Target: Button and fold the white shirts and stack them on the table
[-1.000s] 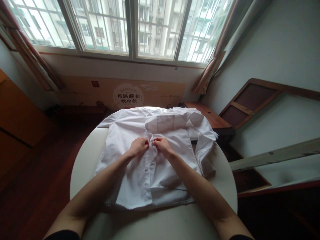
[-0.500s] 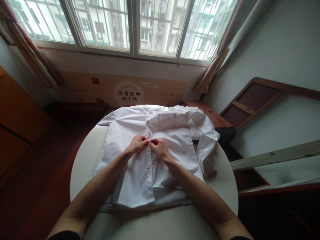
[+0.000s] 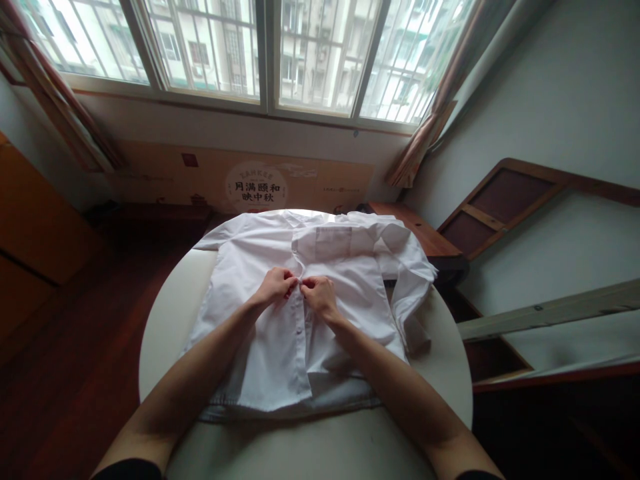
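A white button-up shirt (image 3: 250,320) lies flat, front up, on a round white table (image 3: 170,327). A grey chest pocket (image 3: 333,242) shows near the collar. My left hand (image 3: 276,287) and my right hand (image 3: 317,293) meet at the shirt's button placket, mid-chest. Both hands are closed in a pinch on the placket edges, fingertips almost touching each other. A small button shows on the placket just below the hands. The shirt's right sleeve is bunched at the table's right edge.
A cardboard panel (image 3: 250,183) with printed characters leans against the wall under the window. A dark wooden bench (image 3: 420,233) stands behind the table on the right. A wooden frame (image 3: 500,207) and a long plank (image 3: 550,310) lean on the right wall. Dark wooden floor lies left.
Both hands have slid slightly up the placket toward the collar and stayed pinched together. The shirt's lower hem has shifted a little.
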Tool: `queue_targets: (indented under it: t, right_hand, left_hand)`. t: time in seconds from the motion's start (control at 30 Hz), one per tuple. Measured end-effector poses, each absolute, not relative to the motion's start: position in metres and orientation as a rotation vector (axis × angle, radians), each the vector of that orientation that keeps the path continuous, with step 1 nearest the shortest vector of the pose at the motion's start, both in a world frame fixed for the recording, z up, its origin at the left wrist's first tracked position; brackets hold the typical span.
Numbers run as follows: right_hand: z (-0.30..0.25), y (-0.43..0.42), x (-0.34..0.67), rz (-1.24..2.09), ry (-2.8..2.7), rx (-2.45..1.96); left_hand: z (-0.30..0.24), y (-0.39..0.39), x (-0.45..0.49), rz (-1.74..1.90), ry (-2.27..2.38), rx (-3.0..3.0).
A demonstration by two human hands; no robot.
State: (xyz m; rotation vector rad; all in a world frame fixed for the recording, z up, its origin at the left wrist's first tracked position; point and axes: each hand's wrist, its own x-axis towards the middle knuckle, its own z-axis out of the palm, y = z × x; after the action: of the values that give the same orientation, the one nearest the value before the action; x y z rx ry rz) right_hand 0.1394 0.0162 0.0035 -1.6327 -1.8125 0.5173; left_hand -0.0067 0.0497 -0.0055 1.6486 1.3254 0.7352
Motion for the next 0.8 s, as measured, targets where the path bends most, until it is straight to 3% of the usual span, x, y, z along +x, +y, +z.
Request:
queue_targets:
  t: [0.2, 0.53, 0.63, 0.8]
  right_hand:
    - [0.005, 0.015, 0.140, 0.573, -1.789, -1.557]
    - [-0.013, 0.027, 0.142, 1.239, -1.304, -1.277]
    - [-0.009, 0.029, 0.138, 1.104, -1.385, -1.383]
    - [-0.008, 0.021, 0.132, 0.486, -1.639, -1.586]
  left_hand:
    - [0.004, 0.046, -0.005, 0.700, 1.444, 1.808]
    - [0.005, 0.041, -0.002, 0.803, 1.412, 1.644]
    - [0.000, 0.043, 0.000, 0.827, 1.377, 1.546]
    - [-0.011, 0.047, 0.004, 0.822, 1.385, 1.461]
